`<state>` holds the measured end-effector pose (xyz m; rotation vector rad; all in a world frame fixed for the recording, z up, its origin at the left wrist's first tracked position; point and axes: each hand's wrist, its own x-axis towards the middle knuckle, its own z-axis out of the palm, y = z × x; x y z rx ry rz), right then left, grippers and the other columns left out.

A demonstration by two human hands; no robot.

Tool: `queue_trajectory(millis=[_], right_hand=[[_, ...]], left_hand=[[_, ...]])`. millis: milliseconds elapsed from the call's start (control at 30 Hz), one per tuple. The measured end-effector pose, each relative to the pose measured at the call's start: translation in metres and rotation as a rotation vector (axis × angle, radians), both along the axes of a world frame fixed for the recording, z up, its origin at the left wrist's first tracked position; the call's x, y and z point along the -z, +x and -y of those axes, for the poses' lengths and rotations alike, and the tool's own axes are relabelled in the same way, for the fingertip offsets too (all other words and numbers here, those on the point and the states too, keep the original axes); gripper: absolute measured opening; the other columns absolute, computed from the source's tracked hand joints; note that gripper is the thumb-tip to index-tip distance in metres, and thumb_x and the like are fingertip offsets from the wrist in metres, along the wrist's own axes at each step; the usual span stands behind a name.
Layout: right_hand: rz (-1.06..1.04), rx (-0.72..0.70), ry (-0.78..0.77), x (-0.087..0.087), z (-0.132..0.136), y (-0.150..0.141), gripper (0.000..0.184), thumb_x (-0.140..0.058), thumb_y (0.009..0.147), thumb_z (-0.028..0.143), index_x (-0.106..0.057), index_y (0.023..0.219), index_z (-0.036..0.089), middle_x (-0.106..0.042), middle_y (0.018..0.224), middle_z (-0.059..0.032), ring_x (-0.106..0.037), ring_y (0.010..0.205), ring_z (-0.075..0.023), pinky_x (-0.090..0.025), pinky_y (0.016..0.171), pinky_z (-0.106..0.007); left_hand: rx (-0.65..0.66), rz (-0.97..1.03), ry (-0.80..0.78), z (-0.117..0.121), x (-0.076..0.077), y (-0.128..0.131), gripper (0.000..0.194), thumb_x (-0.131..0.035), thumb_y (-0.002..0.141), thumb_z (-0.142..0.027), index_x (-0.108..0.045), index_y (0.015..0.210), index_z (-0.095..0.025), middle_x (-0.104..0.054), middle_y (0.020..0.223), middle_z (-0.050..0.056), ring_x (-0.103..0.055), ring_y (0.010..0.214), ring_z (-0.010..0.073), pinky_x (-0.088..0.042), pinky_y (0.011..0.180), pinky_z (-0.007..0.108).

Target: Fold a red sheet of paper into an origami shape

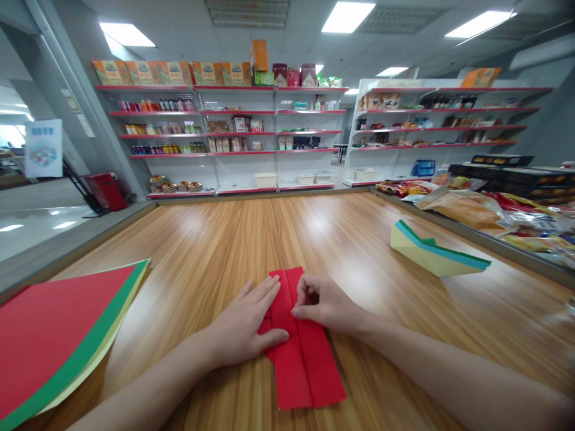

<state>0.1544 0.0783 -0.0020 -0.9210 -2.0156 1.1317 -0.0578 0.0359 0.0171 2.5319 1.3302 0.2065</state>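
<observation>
A folded sheet of red paper [291,371] lies lengthwise on the wooden table, with a crease or seam running down its middle. My left hand [245,326] rests flat on its left side, fingers stretched out and thumb apart. On the right, my right hand [330,302] has its fingers curled, thumb and forefinger pinched together at the paper's middle seam. Whether a layer of paper is between those fingertips cannot be made out. A small red flap shows under the left hand.
A stack of red, green and cream paper sheets [58,335] lies at the left. At the right stands a folded paper boat [433,251] in cream, blue and green. Packaged snacks [471,209] line the right edge beyond the table's raised rim [265,194]. Stocked shelves [238,112] stand behind.
</observation>
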Motion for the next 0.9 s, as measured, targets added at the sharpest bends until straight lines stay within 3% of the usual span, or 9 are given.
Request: queue_trajectory(millis=[133,267,533,900], right_hand=[[0.026,-0.025,0.006,0.001,0.007,0.0,0.021,-0.068,0.065,0.013,-0.047,0.066,0.017,-0.05,0.06,0.0049,-0.044,0.056,-0.0087,-0.034,0.051,-0.02],[0.09,-0.014,0.077,0.0,0.008,0.001,0.022,-0.07,0.065,0.015,-0.048,0.065,0.017,-0.052,0.061,0.0043,-0.046,0.057,-0.0093,-0.034,0.052,-0.021],[0.114,-0.003,0.121,0.0,-0.001,0.0,0.024,-0.07,0.064,0.015,-0.047,0.065,0.018,-0.053,0.063,0.0042,-0.048,0.058,-0.01,-0.034,0.053,-0.021],[0.131,0.064,0.158,0.01,-0.04,-0.002,0.023,-0.071,0.066,0.025,-0.049,0.065,0.017,-0.054,0.063,0.0029,-0.048,0.059,-0.0106,-0.034,0.054,-0.021]], left_hand=[[0.099,-0.134,0.025,0.0,-0.001,-0.001,0.073,-0.029,0.09,-0.062,-0.012,0.148,-0.02,-0.006,0.153,0.01,-0.002,0.14,0.0285,-0.009,0.112,0.053],[0.123,-0.18,0.051,0.003,-0.003,0.001,0.069,-0.021,0.092,-0.06,-0.007,0.148,-0.021,-0.004,0.153,0.009,0.002,0.14,0.029,-0.008,0.111,0.055],[0.136,-0.196,0.021,0.005,-0.009,0.002,0.071,-0.019,0.092,-0.061,-0.006,0.147,-0.017,-0.003,0.153,0.01,0.005,0.14,0.0286,-0.006,0.111,0.056],[0.133,-0.195,0.009,0.003,-0.01,0.002,0.072,-0.021,0.093,-0.058,-0.002,0.148,-0.016,0.004,0.152,0.011,0.005,0.14,0.0265,-0.005,0.112,0.053]])
